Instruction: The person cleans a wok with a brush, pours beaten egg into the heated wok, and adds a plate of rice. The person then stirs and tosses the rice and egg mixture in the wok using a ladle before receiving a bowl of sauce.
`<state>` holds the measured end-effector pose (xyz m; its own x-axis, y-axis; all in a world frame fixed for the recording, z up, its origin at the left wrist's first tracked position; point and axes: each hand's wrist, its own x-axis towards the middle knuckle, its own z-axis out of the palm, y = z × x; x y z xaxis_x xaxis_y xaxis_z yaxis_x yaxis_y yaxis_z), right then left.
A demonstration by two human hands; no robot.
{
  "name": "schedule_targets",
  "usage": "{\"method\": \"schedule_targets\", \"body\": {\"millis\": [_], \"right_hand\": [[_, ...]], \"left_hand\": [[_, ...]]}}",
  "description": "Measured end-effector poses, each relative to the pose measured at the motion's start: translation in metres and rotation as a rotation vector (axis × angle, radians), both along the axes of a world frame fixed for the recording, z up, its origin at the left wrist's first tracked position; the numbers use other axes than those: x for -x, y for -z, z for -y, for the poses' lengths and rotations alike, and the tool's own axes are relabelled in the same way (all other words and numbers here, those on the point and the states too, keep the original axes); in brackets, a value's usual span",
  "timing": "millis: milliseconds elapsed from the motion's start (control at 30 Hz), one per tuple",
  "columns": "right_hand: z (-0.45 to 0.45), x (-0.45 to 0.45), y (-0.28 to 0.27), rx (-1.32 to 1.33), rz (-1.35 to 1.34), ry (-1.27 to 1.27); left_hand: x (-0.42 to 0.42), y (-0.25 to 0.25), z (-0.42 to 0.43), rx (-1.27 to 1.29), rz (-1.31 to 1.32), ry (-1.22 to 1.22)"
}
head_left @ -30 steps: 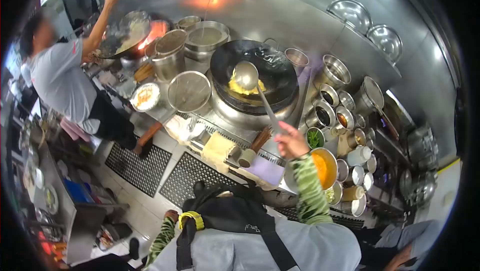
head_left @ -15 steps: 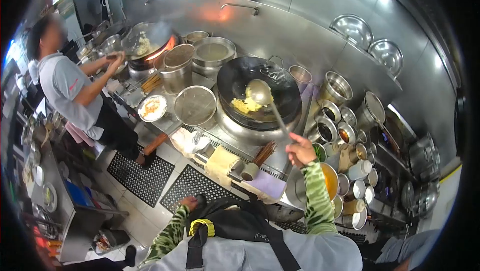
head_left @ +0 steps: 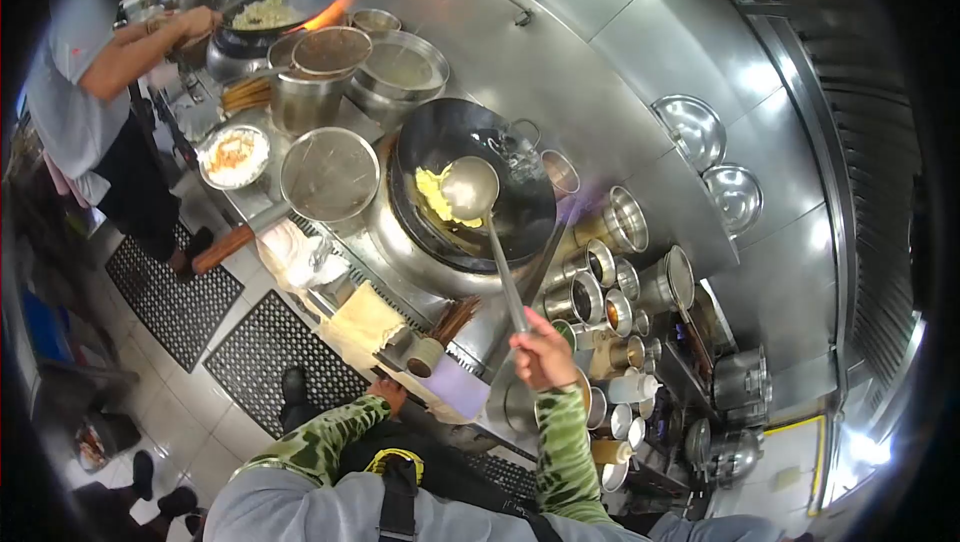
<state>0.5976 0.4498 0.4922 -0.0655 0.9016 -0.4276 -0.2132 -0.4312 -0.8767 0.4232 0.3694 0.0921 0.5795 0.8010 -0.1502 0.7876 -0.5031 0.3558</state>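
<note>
Our left hand (head_left: 388, 394) is at the near edge of the counter (head_left: 492, 327), close to the yellow cloth (head_left: 366, 318); we cannot tell whether it grips anything. Our right hand (head_left: 543, 354) is closed round the handle of the ladle (head_left: 469, 189), the forefinger lying forward along it. We have the ladle's bowl low inside the wok (head_left: 520, 212), over the yellow food (head_left: 433, 192), which sits in soft, uneven lumps left of the bowl and partly beneath it. The wok rests on its round burner (head_left: 425, 277).

To our right stand metal tubs, one with dark liquid (head_left: 585, 300), another with orange-brown liquid (head_left: 617, 314). To our left are a strainer (head_left: 330, 174) and, beside it, a bowl (head_left: 235, 156) of white and orange food. Farther off, a pot (head_left: 400, 72) holds pale, cloudy liquid. Beyond, a co-worker's hands (head_left: 192, 26) are by a second wok (head_left: 240, 40) with pale food (head_left: 265, 12), a flame (head_left: 330, 12) rising at its side.
</note>
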Motion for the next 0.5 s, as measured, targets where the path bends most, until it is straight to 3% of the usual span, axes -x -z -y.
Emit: {"method": "schedule_targets", "body": {"millis": [100, 233, 267, 367, 467, 500], "right_hand": [[-0.041, -0.037, 0.000, 0.001, 0.237, -0.034], [-0.075, -0.009, 0.029, -0.142, 0.413, 0.012], [-0.069, -0.003, 0.027, -0.127, 0.384, -0.012], [-0.032, 0.017, 0.004, -0.066, 0.213, -0.045], [-0.013, 0.007, -0.007, 0.041, -0.101, -0.050], [-0.023, -0.006, -0.011, 0.086, -0.143, -0.051]], "left_hand": [[0.005, -0.012, 0.006, -0.125, 0.090, 0.008], [0.007, -0.023, 0.014, -0.237, 0.158, 0.104], [0.006, -0.026, 0.017, -0.119, 0.195, 0.071], [0.001, -0.026, 0.014, -0.101, 0.152, 0.030], [-0.003, -0.003, 0.011, -0.157, 0.147, 0.067], [-0.008, 0.014, 0.016, -0.208, 0.228, -0.020]]}}
